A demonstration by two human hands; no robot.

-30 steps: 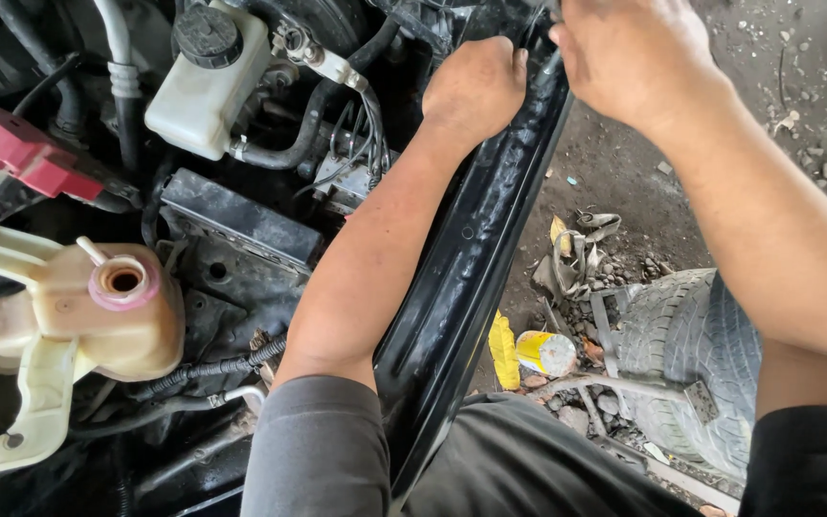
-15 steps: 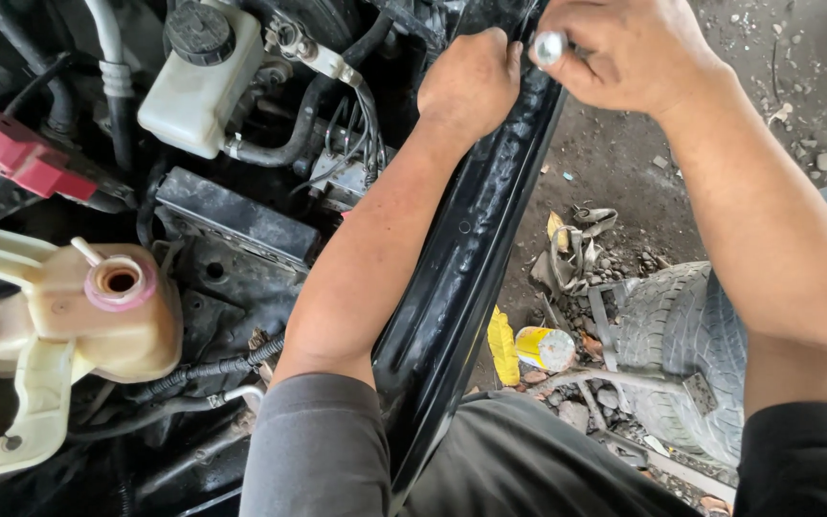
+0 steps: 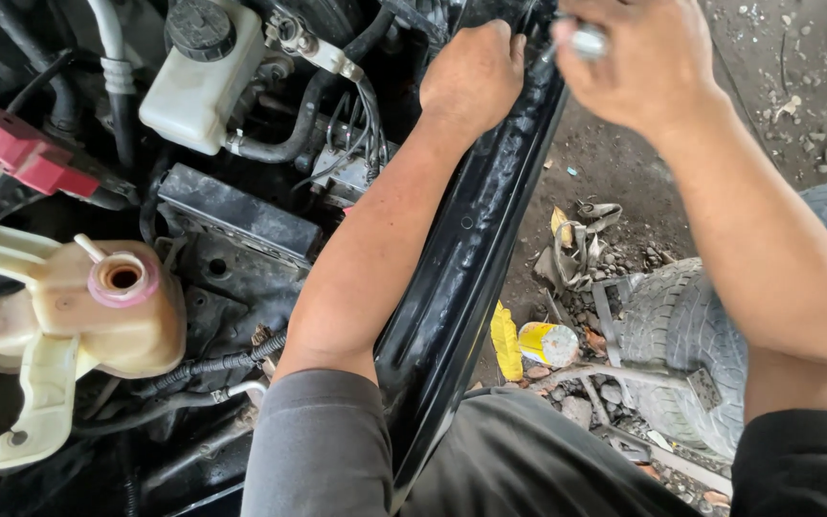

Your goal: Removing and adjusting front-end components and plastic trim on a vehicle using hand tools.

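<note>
My left hand (image 3: 471,77) is curled into a fist against the upper end of a black car body rail (image 3: 476,249) at the top middle. Whatever it grips is hidden by the fingers. My right hand (image 3: 638,62) is closed around a small shiny metal tool (image 3: 588,40), whose silver end sticks out between thumb and fingers just right of the left hand, above the rail's top end. Both forearms reach up from the bottom of the view.
Left of the rail lies the engine bay: a white fluid reservoir with black cap (image 3: 198,81), a yellowed coolant tank with pink neck (image 3: 98,306), a red part (image 3: 26,153), hoses. Right of it lie a tyre (image 3: 710,335), a yellow can (image 3: 546,343) and dirt ground.
My right hand has turned and dropped a little, so the silver tool end now shows between its fingers. The left fist stays on the rail. The view has shifted slightly.
</note>
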